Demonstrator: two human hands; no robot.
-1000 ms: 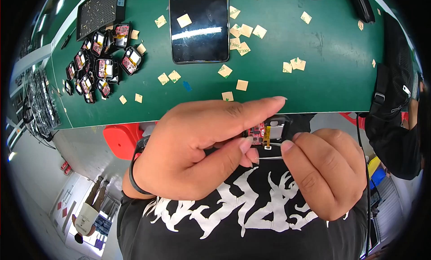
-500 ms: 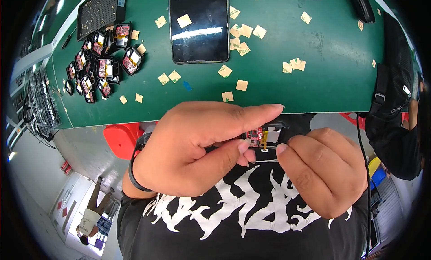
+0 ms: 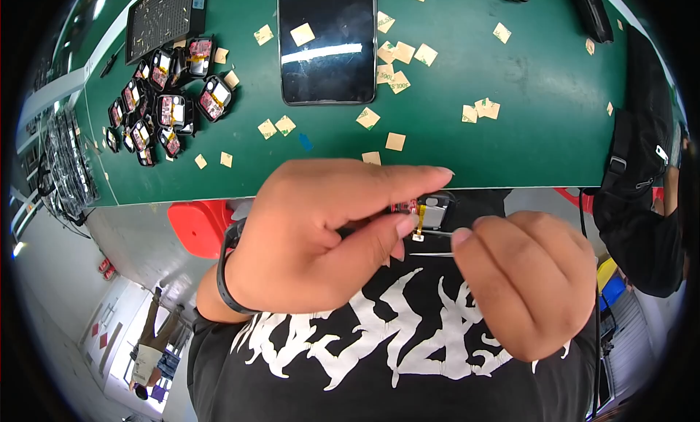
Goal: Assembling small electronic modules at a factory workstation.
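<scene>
My left hand (image 3: 321, 236) grips a small black housing (image 3: 446, 200) in front of the table's near edge. Part of a red circuit board (image 3: 404, 207) peeks out between thumb and forefinger; the rest is hidden. From it a yellow ribbon cable (image 3: 421, 219) with a white end hangs over the housing's rim. Fingers pinched, my right hand (image 3: 525, 280) holds thin metal tweezers (image 3: 433, 255). Their two tips are apart. The upper one lies beside the cable's white end; whether it touches cannot be made out.
Several similar black housings with red boards (image 3: 173, 110) are piled at the table's left, near a black tray (image 3: 162, 29). A dark tablet (image 3: 327, 78) lies at centre, with scattered beige paper squares (image 3: 395, 142). A black bag (image 3: 633, 159) is at right, a red stool (image 3: 195, 229) below the left edge.
The left hand and housing have shifted slightly left and up, and the thumb covers more of the board. The tweezers now show both tips, the upper one by the cable's end.
</scene>
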